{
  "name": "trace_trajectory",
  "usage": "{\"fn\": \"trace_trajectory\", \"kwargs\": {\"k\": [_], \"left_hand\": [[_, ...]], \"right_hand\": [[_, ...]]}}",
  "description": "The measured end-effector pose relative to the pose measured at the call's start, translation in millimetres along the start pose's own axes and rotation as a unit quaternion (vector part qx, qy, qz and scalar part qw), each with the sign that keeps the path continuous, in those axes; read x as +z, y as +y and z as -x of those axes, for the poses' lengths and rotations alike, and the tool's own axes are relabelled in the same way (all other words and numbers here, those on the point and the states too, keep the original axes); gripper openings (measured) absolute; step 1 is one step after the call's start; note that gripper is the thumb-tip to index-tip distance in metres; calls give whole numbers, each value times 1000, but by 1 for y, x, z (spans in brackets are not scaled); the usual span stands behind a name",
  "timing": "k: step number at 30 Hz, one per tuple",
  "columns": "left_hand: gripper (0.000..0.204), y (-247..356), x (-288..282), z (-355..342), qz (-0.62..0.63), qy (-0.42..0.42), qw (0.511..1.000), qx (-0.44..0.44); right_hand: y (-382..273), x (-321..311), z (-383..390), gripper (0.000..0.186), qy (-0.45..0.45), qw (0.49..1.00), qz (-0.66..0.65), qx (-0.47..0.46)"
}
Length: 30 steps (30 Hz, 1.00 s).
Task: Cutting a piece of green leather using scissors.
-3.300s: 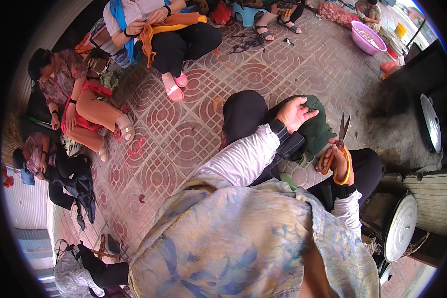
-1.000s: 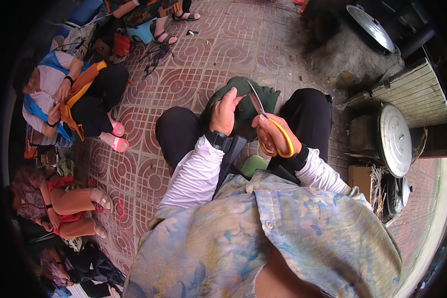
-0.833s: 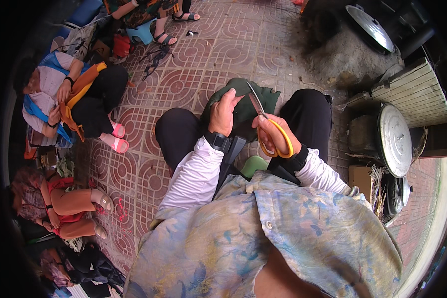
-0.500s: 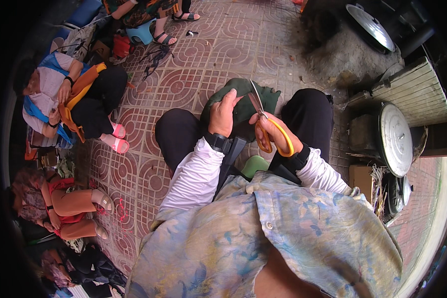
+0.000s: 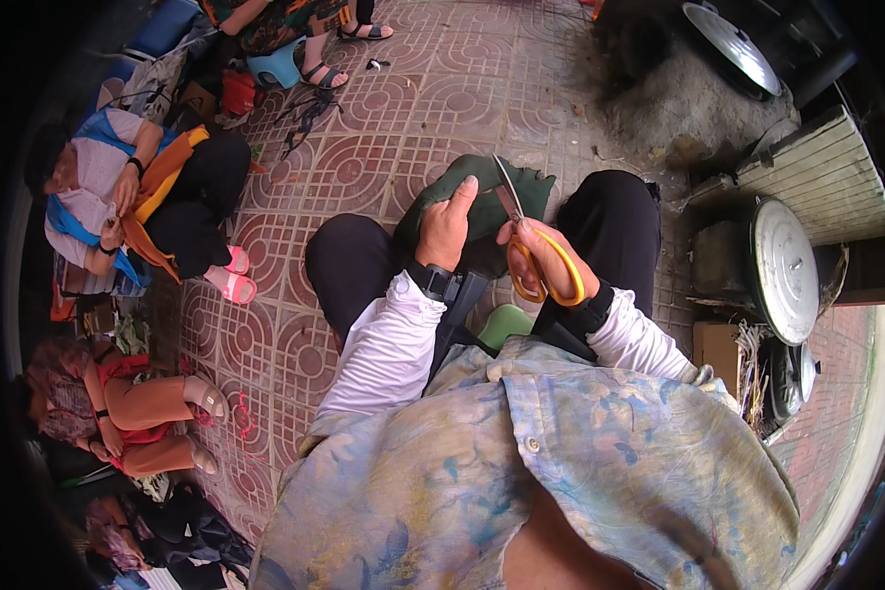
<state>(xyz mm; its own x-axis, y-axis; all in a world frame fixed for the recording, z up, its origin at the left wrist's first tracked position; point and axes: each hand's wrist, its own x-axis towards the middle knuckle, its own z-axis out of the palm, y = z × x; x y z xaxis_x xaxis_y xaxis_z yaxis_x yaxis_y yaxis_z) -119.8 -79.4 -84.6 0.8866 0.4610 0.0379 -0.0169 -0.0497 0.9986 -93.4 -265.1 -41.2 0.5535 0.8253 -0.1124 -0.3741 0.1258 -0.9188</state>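
The patterned floor [image 5: 270, 339] stretches around two dark knees [image 5: 349, 265]. Between them is the green cloth [image 5: 532, 200]. A pale lid [image 5: 785, 270] stands at the right. The yellow-handled scissors [image 5: 513, 208] point away, blades over the cloth; whether they bite is unclear. The right hand [image 5: 553, 260] grips their handles; the left hand [image 5: 444, 234] holds the cloth's left side, thumb raised.

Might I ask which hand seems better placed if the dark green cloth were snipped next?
The right hand, I'd judge: it holds the yellow-handled scissors, seen against the dark green cloth. The left hand appears to hold that cloth, so seems better suited to steadying it.
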Motion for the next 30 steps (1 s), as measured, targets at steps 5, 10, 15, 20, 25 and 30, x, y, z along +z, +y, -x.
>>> {"fn": "trace_trajectory", "kwargs": {"k": [5,10,15,20,25,30], "left_hand": [[61,1,-1,1,-25,-6,1000,-7],[58,3,-1,2,-11,2,1000,12],[28,24,4,7,197,9,980,-39],[32,20,4,7,306,3,951,-38],[34,21,4,8,294,31,954,-54],[29,19,9,8,245,64,965,-68]], "right_hand": [[-1,0,2,37,-1,1000,-7,-6],[-3,2,3,35,8,1000,-15,2],[-6,3,4,34,15,1000,-7,2],[-4,0,3,34,6,1000,11,10],[0,1,1,37,-24,999,21,7],[4,1,0,38,-20,999,45,14]]}}
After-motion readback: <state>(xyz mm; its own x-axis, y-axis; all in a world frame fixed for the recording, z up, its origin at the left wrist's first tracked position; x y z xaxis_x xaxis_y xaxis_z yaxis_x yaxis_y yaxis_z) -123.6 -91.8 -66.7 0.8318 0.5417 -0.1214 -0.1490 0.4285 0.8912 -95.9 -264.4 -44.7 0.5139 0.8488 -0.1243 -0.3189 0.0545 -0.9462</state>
